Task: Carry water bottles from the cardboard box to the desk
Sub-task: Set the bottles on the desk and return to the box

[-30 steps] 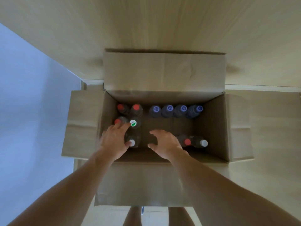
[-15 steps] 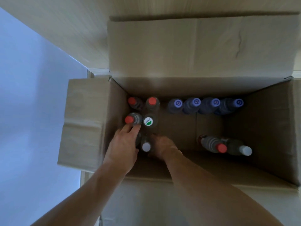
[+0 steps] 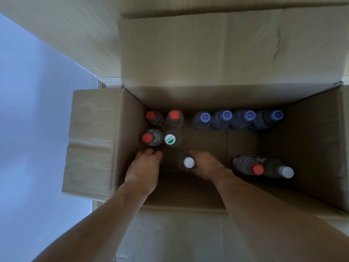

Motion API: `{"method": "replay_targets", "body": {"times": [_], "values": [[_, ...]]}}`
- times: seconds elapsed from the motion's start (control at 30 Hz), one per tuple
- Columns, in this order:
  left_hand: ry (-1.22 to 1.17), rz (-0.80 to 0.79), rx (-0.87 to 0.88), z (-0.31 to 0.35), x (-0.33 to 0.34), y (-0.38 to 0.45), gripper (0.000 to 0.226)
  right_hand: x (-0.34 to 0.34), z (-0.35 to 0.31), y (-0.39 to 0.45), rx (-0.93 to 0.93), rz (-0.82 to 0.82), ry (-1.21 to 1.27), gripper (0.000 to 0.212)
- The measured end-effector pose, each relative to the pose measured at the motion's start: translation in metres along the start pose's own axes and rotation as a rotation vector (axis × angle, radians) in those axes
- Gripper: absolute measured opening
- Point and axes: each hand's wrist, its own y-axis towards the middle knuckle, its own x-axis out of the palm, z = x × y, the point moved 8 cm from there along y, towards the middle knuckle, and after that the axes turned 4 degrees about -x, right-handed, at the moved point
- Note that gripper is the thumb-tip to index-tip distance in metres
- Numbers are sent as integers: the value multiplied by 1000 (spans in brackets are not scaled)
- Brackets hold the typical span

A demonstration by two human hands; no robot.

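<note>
An open cardboard box (image 3: 311, 140) holds several upright water bottles. My right hand (image 3: 206, 167) grips a white-capped bottle (image 3: 188, 162) near the box's front wall. My left hand (image 3: 145, 168) reaches down just left of it, fingers curled downward in front of a red-capped bottle (image 3: 147, 138); what lies under its palm is hidden. A green-and-white-capped bottle (image 3: 169, 138) stands beside the red one, with two more red-capped bottles (image 3: 174, 115) behind. Several blue-capped bottles (image 3: 225, 115) line the back wall. The desk is out of view.
A red-capped bottle (image 3: 256, 169) and another white-capped bottle (image 3: 286, 172) stand at the front right of the box. The box flaps (image 3: 90, 140) are spread open at the left and back. A pale wall (image 3: 28, 110) lies to the left, wooden floor (image 3: 66, 25) behind.
Both hands have gone deeper into the box. My right hand has closed round the white-capped bottle and shifted it right. My left hand has dropped below the red-capped bottle it was touching.
</note>
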Motion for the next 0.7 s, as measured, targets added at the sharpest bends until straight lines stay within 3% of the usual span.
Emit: {"method": "replay_targets", "body": {"times": [0.23, 0.4, 0.7], "values": [[250, -65, 19, 10, 21, 26, 32, -42, 52, -16, 84, 30, -126, 68], [221, -16, 110, 28, 9, 28, 26, -61, 74, -20, 108, 57, -107, 66], [221, 48, 363, 122, 1, 20, 27, -64, 83, -20, 68, 47, -127, 75]]}}
